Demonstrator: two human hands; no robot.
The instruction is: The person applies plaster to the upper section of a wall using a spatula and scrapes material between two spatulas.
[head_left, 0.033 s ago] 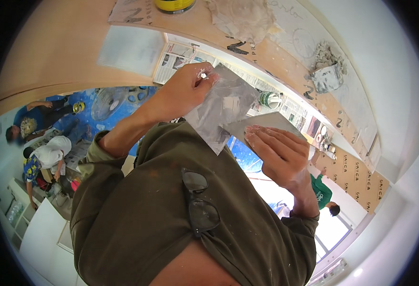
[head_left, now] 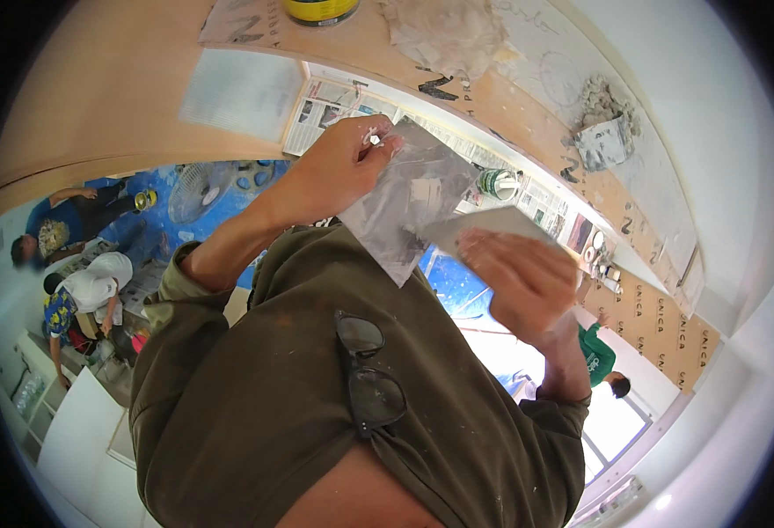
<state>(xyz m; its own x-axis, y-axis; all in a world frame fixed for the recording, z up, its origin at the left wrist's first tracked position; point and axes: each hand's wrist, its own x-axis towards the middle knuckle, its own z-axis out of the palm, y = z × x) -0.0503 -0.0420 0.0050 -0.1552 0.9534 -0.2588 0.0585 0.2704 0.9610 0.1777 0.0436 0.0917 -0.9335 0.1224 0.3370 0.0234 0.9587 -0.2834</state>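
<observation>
Fingers (head_left: 491, 253) hold smeared plate (head_left: 409, 195), flat blade (head_left: 503, 222).

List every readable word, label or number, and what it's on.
Locations only; wording not copied.
Brown sheet at right: repeated dark capitals, legible.
Long brown board: large dark lettering, partly legible; faint handwriting, unclear.
Newspaper: print too small.
Green-and-white can: label too small.
Green shirt: pale print, too blurred.
Grey plate in left hand, second plate in right hand: no readable print.
</observation>
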